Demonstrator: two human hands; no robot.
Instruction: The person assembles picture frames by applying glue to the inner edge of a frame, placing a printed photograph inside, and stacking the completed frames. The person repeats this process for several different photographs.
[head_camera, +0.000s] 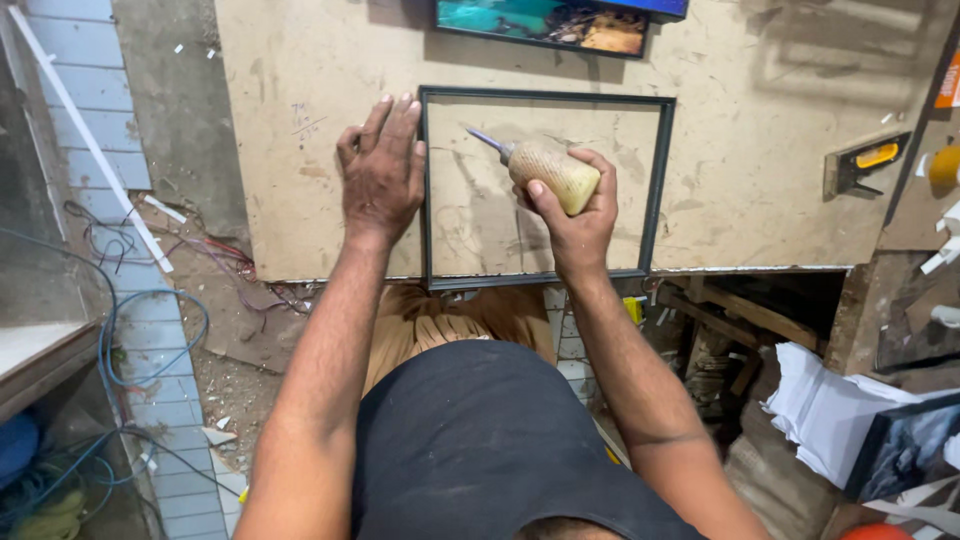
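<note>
The dark picture frame (545, 185) is pressed flat on the table (760, 200) by the left hand (380, 170), fingers spread, so it stays put, while a wooden-handled awl (545, 168) is gripped tight in the right hand (572, 215)

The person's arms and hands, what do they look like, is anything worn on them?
Both arms are bare from the upper arm down: no sleeves reach them, and no gloves, watch, rings or bands show. The left hand and right hand look dusty from work. The person wears a dark sleeveless top that leaves the shoulders uncovered.
</note>
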